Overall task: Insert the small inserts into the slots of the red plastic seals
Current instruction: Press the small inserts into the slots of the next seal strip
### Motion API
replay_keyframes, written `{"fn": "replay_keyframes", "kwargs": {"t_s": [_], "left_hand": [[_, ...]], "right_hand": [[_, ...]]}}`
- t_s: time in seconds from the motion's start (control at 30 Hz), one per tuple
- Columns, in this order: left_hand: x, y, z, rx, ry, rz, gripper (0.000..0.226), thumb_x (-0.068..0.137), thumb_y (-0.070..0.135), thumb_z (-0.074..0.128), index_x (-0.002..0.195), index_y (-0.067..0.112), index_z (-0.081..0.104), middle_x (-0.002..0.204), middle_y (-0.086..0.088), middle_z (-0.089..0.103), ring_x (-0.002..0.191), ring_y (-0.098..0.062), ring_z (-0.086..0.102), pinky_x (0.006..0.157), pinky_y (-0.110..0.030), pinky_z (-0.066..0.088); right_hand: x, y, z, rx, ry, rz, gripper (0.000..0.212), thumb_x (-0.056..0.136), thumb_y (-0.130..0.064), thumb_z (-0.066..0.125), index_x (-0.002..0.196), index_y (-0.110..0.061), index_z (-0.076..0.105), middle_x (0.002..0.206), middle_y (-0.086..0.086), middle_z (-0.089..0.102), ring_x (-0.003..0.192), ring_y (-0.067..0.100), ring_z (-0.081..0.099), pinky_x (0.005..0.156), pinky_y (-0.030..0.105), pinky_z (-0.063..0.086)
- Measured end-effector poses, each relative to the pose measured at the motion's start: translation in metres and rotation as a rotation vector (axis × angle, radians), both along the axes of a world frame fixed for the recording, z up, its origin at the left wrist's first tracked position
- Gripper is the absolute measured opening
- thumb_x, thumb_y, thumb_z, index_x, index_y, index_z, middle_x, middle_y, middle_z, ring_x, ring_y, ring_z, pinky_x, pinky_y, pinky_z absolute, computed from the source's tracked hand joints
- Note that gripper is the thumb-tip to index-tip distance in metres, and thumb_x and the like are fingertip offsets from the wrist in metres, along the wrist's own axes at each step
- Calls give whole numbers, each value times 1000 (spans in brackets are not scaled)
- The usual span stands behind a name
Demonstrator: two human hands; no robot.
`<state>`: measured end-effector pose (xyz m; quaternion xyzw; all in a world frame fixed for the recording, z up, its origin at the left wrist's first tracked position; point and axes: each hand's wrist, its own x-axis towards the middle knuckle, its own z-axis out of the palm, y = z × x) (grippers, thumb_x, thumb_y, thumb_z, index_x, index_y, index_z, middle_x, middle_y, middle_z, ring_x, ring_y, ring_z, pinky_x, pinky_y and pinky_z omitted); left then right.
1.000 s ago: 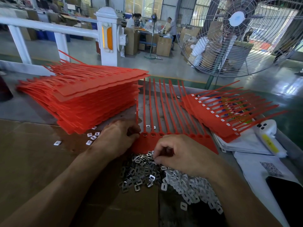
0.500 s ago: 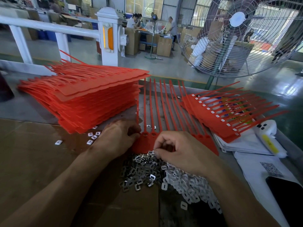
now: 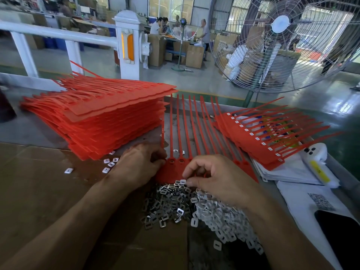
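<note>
A red sheet of joined plastic seals [image 3: 176,170] lies flat in front of me, its straps pointing away. My left hand [image 3: 139,165] rests with curled fingers on the sheet's left edge and holds it down. My right hand [image 3: 216,177] hovers over the sheet's near edge, thumb and fingertips pinching a small white insert [image 3: 183,181]. A heap of small metal and white inserts [image 3: 194,208] lies just below both hands. The seal slots under my right hand are hidden.
A tall stack of red seal sheets [image 3: 101,121] stands at the left. A lower stack with white inserts fitted [image 3: 259,139] lies at the right on papers. Loose inserts [image 3: 110,164] dot the cardboard. A white device [image 3: 316,164] and dark phone [image 3: 342,238] sit far right.
My right hand has drawn slightly back toward the insert heap and now pinches a white insert at the sheet's near edge. The left hand has stayed in place.
</note>
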<state>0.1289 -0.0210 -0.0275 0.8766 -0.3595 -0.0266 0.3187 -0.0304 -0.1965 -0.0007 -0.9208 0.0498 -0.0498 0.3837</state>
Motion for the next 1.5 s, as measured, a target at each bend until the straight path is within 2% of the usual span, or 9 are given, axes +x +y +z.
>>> {"fn": "replay_keyframes", "kwargs": {"t_s": [0.17, 0.27, 0.33, 0.47, 0.8, 0.97, 1.13, 1.4, 1.5], "left_hand": [[0, 1, -1, 1, 3, 4, 16, 90, 33, 73, 104, 38, 72, 112, 15, 67, 100, -7, 63, 95, -32, 51], [0, 1, 0, -1, 13, -2, 16, 90, 33, 73, 104, 39, 72, 111, 15, 67, 99, -7, 63, 94, -32, 52], [0, 2, 1, 3, 14, -1, 16, 90, 33, 72, 105, 39, 72, 111, 14, 67, 100, -7, 63, 94, -32, 51], [-2, 2, 2, 13, 16, -5, 17, 91, 32, 72, 107, 36, 73, 114, 11, 67, 103, -10, 63, 96, -33, 50], [-3, 2, 5, 13, 16, 3, 19, 91, 32, 71, 110, 34, 74, 115, 10, 69, 105, -11, 63, 97, -31, 49], [-3, 2, 4, 16, 23, 3, 18, 91, 34, 71, 109, 37, 73, 115, 11, 67, 104, -10, 62, 97, -32, 50], [-3, 2, 3, 13, 20, 4, 17, 91, 34, 72, 108, 37, 72, 114, 12, 66, 103, -9, 62, 97, -33, 50], [-3, 2, 3, 11, 19, 2, 18, 91, 33, 72, 109, 36, 73, 114, 12, 67, 103, -9, 63, 96, -31, 50], [-2, 2, 3, -1, 21, 3, 19, 91, 32, 72, 109, 35, 73, 115, 12, 68, 103, -10, 63, 96, -31, 50]], "right_hand": [[2, -4, -1, -28, -98, -67, 13, 91, -26, 78, 92, -38, 74, 87, -19, 73, 79, -1, 69, 68, 14, 51], [2, -10, -3, 40, -173, -226, 10, 92, -30, 76, 88, -39, 73, 84, -19, 74, 71, -5, 67, 57, 8, 46], [2, -18, -5, 62, -206, -352, 11, 91, -31, 76, 86, -40, 71, 82, -16, 75, 67, -2, 66, 55, 11, 45], [2, -35, -10, 27, -219, -523, 12, 91, -29, 76, 80, -30, 71, 82, -12, 73, 77, 7, 66, 74, 34, 53], [7, -45, -16, 8, -214, -584, 15, 93, -25, 74, 80, -31, 69, 84, -12, 71, 77, 7, 66, 68, 27, 46], [6, -46, -17, 33, -214, -537, 11, 92, -20, 76, 88, -31, 78, 84, -18, 73, 77, -2, 64, 74, 26, 48], [9, -46, -21, -113, -145, -491, 15, 97, -22, 69, 96, -35, 77, 98, -22, 72, 93, -7, 63, 87, 27, 52], [11, -41, -20, -177, -113, -531, 16, 91, -30, 75, 77, -37, 70, 80, -16, 70, 75, 7, 67, 75, 42, 59], [10, -41, -19, -187, -85, -504, 17, 94, -26, 72, 78, -34, 69, 80, -13, 68, 63, 8, 64, 60, 35, 56]]}}
